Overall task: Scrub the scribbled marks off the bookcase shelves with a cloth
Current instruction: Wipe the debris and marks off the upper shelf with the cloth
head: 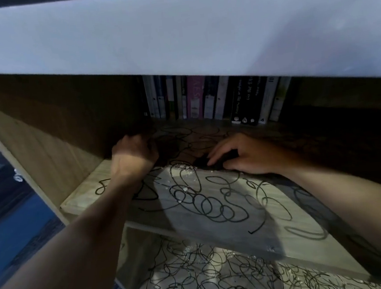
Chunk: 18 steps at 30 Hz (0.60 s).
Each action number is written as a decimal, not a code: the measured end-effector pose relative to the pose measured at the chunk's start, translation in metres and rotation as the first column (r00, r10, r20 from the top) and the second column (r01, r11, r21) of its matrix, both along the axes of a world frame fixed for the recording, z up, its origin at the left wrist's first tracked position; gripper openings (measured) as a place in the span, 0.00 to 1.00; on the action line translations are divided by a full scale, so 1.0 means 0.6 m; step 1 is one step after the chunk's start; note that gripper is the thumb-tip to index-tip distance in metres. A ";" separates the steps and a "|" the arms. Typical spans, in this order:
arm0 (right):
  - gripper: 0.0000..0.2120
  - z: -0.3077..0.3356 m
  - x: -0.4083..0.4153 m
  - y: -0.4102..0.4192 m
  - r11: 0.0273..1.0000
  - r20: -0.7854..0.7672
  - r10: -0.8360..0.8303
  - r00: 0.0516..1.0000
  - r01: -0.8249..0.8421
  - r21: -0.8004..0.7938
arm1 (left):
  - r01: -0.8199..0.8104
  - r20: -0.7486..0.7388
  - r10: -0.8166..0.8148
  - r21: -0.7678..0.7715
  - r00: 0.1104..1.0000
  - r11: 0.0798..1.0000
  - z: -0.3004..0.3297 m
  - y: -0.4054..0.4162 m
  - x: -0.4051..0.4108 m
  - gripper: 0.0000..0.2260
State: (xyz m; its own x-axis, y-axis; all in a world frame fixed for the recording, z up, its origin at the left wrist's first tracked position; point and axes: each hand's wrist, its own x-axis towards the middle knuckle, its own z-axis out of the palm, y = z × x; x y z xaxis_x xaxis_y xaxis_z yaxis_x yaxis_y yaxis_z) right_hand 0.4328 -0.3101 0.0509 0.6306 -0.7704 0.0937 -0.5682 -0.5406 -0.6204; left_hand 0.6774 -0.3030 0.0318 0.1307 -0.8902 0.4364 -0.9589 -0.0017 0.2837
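Scribbled black loops (213, 202) sprawl across the pale wooden shelf board (81, 201) at frame centre, running from lower right toward the shadowed back, where a row of upright books (213, 98) stands. My right hand (236, 156) presses a dark cloth (212, 163) flat near the shadow line, fingers spread. My left hand (135, 153) is curled just left, and I cannot tell whether it holds anything.

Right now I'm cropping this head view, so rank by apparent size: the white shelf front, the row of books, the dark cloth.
1. White shelf front, widest by far.
2. Row of books.
3. Dark cloth, mostly hidden under the right hand, so uncertain.
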 end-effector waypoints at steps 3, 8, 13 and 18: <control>0.18 0.000 -0.017 0.052 1.000 -0.039 0.022 0.999 -0.022 0.023 | -0.010 -0.003 0.010 0.031 1.000 0.999 0.002 0.009 -0.004 0.12; 0.14 0.002 -0.018 0.058 0.996 -0.014 -0.069 0.998 0.068 -0.060 | -0.065 0.063 0.059 0.106 0.996 0.992 0.002 0.029 -0.035 0.13; 0.14 -0.014 -0.010 0.092 0.989 -0.140 -0.127 0.982 0.114 -0.096 | -0.072 0.055 0.063 0.188 0.997 0.979 -0.017 0.021 -0.033 0.14; 0.14 -0.011 -0.012 0.173 0.983 -0.147 -0.017 0.989 -0.010 -0.182 | -0.078 0.075 0.065 0.186 0.995 0.979 -0.021 0.013 -0.033 0.15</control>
